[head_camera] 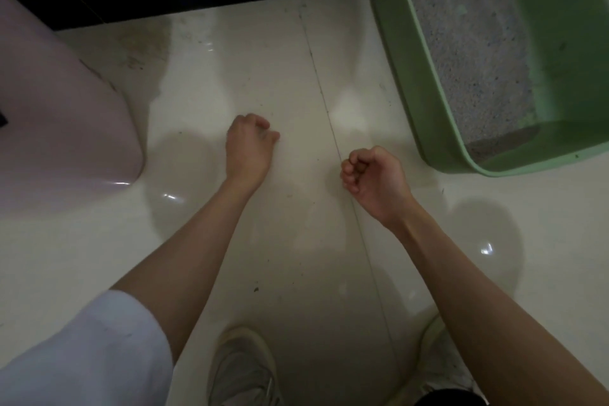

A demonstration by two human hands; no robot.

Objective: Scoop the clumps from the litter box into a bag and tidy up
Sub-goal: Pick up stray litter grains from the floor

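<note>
Litter box [438, 82] sits on the floor [280, 76] to your right, grey litter [468, 53] inside, well apart from both hands. Your left hand [248, 148] and right hand [375, 178] are curled into loose fists, holding nothing. No scoop or bag shows, so scooping hasn't begun; you'd likely need to fetch those first.
</note>
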